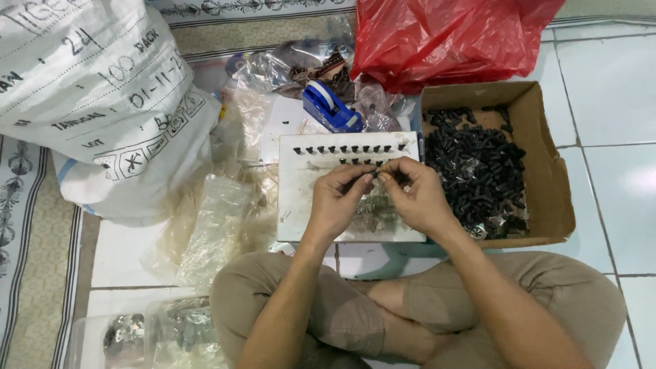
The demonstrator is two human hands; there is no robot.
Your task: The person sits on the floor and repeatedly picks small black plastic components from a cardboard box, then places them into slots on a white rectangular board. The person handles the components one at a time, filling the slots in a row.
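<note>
A person sits cross-legged on a white tiled floor [608, 178], both hands raised together over a white board [307, 205] that lies flat just beyond the knees. The left hand [337, 198] and the right hand [418, 195] meet fingertip to fingertip, pinching a small dark part [374, 175] between them; the part is mostly hidden by the fingers, so its shape cannot be told. Along the far edge of the board stands a row of small black pegs [348, 149], with a shorter second row just nearer.

Right of the board, touching it, sits an open cardboard box [547, 171] holding a heap of small black pieces [478, 171]. Beyond the board lies a blue tape dispenser [329, 106], and farther right a crumpled red plastic bag [444, 37]. At far left leans a large white woven sack [96, 89]. Clear plastic bags [219, 225] lie scattered left of the board.
</note>
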